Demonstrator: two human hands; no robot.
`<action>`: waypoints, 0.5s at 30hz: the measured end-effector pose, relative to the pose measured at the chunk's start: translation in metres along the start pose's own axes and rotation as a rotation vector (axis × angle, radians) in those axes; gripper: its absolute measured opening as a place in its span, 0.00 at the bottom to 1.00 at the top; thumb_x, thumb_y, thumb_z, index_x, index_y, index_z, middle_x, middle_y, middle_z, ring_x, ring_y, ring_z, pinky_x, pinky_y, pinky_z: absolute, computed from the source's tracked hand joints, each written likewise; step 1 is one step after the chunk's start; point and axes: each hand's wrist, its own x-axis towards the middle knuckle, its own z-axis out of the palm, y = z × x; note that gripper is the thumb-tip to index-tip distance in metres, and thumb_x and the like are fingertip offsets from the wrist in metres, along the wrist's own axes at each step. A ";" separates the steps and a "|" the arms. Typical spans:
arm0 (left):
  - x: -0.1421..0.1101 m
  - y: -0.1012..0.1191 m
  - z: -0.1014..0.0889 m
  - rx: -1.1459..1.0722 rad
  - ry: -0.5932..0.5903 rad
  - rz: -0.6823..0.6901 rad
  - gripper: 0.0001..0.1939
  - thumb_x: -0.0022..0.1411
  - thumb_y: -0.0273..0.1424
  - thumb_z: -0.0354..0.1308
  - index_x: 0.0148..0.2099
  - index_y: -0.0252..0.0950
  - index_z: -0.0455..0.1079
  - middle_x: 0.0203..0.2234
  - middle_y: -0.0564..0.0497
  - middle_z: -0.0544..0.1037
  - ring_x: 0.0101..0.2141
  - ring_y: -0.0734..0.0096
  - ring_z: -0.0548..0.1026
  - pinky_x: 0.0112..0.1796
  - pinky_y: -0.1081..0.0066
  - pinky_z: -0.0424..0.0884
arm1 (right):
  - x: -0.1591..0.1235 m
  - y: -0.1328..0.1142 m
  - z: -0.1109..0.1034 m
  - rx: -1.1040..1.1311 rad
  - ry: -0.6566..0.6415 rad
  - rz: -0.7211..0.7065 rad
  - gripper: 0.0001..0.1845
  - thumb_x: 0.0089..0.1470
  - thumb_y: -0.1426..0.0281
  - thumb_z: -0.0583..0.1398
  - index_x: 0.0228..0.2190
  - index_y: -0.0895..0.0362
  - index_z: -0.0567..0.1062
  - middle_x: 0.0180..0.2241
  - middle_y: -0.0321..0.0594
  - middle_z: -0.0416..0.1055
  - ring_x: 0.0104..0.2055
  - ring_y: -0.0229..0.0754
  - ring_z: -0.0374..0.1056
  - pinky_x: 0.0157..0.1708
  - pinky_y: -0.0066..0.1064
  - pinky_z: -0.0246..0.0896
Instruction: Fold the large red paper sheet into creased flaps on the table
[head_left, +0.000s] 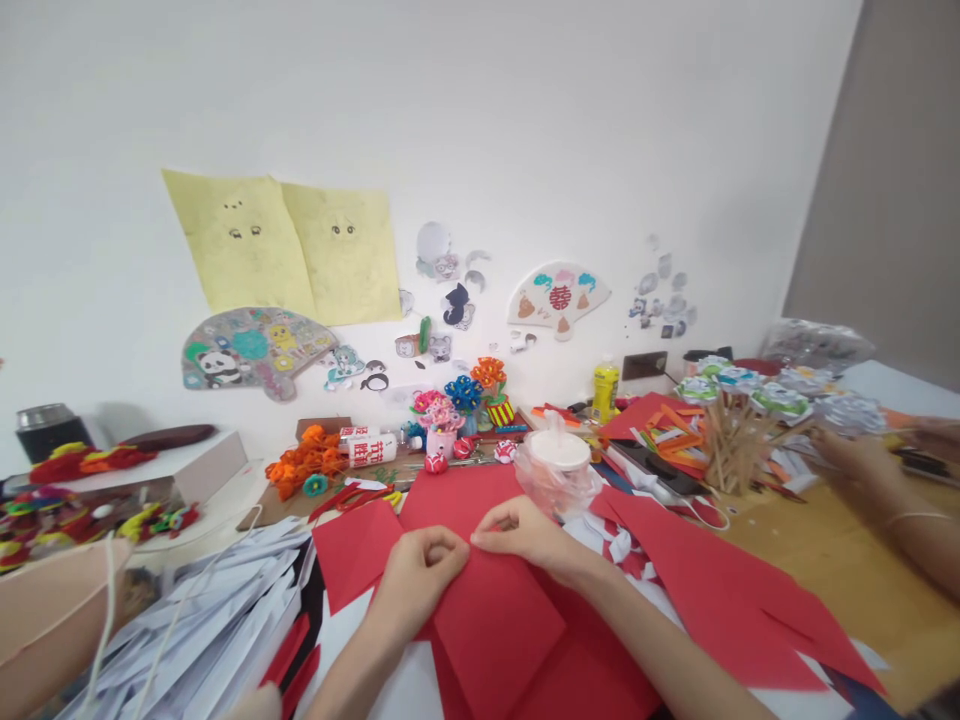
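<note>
A sheet of red paper [499, 635] hangs at the front centre, its top edge pinched between my two hands. My left hand [421, 572] grips the upper left part, thumb against curled fingers. Close beside it, my right hand [529, 532] pinches the same edge with thumb and fingertips. More red paper [360, 550] lies to the left of my hands, and other red sheets [720, 580] spread to the right. Behind my right hand stands a clear plastic cup with a white lid [559, 455], wrapped in a plastic bag.
Folded white paper strips [210, 620] pile at left. Scissors [352, 495], orange pipe-cleaner flowers [304, 460], a bottle [367, 445] and a yellow bottle [605, 390] stand or lie behind. At right, other people's hands [862, 465] are near sticks [731, 450] topped with paper flowers.
</note>
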 end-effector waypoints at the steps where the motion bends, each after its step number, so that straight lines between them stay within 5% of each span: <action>1: 0.001 -0.002 0.001 0.036 0.014 0.017 0.15 0.48 0.41 0.54 0.24 0.33 0.67 0.12 0.58 0.63 0.17 0.78 0.59 0.19 0.77 0.51 | 0.001 0.002 0.000 -0.016 -0.009 -0.007 0.20 0.35 0.56 0.67 0.24 0.61 0.78 0.23 0.38 0.72 0.27 0.37 0.63 0.27 0.27 0.54; 7: 0.002 -0.003 0.007 0.176 0.013 0.117 0.09 0.50 0.34 0.49 0.22 0.35 0.62 0.12 0.61 0.56 0.17 0.79 0.54 0.20 0.77 0.48 | 0.002 0.005 -0.001 0.022 -0.051 -0.002 0.19 0.29 0.59 0.70 0.21 0.62 0.77 0.19 0.35 0.70 0.24 0.35 0.60 0.25 0.26 0.51; 15: 0.003 -0.003 0.001 0.082 -0.067 0.055 0.09 0.46 0.35 0.47 0.19 0.37 0.57 0.11 0.61 0.55 0.15 0.79 0.57 0.17 0.77 0.54 | 0.004 0.000 -0.006 0.018 0.158 -0.010 0.19 0.28 0.58 0.70 0.17 0.61 0.74 0.18 0.35 0.69 0.23 0.35 0.60 0.24 0.26 0.50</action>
